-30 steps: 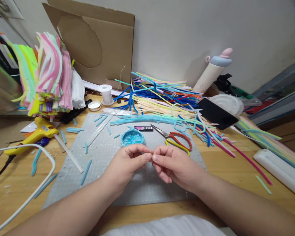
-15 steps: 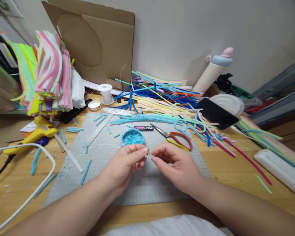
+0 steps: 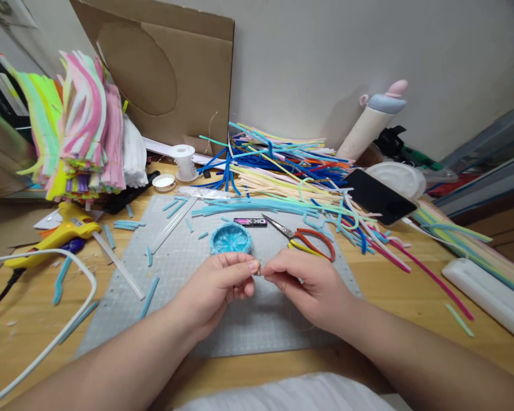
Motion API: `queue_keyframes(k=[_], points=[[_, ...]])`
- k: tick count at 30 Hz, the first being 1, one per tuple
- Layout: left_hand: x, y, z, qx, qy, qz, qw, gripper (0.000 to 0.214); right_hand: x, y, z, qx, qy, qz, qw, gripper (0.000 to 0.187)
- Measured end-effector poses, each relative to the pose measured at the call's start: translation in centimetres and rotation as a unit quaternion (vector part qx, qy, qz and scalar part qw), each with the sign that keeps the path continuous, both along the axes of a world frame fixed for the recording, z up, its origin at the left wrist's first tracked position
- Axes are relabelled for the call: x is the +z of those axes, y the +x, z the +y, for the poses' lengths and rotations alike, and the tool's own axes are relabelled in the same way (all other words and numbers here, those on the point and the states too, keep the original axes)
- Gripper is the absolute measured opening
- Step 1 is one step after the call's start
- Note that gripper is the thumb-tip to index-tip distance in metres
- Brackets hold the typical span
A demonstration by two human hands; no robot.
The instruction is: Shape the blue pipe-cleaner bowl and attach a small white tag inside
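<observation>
"What just changed at your fingertips?"

"On my right hand (image 3: 310, 281), thumb and forefinger were slightly parted a moment ago; now their tips have come together at a tiny tan piece (image 3: 259, 273), just below the centre of the frame. My left hand (image 3: 218, 281), on the other side of it, keeps its own thumb and forefinger pinched on that piece."

"Meaning what for the work?"

"I judge that both hands now bear on the one piece, the left steadying it and the right working it. Whether I'm twisting or pulling, I can't tell."

"Which way does it point?"

"The speck that shows sits between the two pinches, so I'd guess it runs sideways across the frame. Most of it is hidden, and it's too small to be sure of a long axis."

"And beyond your hands?"

"Just past them, on the grey mat (image 3: 257, 328), a blue bowl-shaped piece (image 3: 230, 240) sits with its hollow upward. To its right the scissors (image 3: 289, 233) lie slantwise, points toward the upper left. Farther off, light-blue stems (image 3: 252, 207) lie across the frame, then a mixed heap of stems (image 3: 282, 157), and cardboard (image 3: 201, 74) stands at the upper left."
</observation>
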State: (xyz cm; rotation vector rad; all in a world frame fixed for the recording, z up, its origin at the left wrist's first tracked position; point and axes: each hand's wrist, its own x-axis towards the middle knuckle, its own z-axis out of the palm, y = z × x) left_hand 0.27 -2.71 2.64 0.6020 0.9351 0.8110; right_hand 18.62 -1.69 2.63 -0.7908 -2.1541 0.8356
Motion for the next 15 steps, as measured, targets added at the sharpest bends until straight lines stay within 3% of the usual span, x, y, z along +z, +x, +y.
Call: queue_keyframes(k=[5, 15], points=[[0.42, -0.33, 0.32, -0.024, 0.000, 0.024, 0.999, 0.024, 0.40, 0.36, 0.31, -0.014, -0.039, -0.034, 0.999, 0.010], [0.60, -0.21, 0.10, -0.066, 0.011, 0.038, 0.997, 0.028, 0.41, 0.38, 0.34, 0.050, -0.045, -0.050, 0.996, 0.016]])
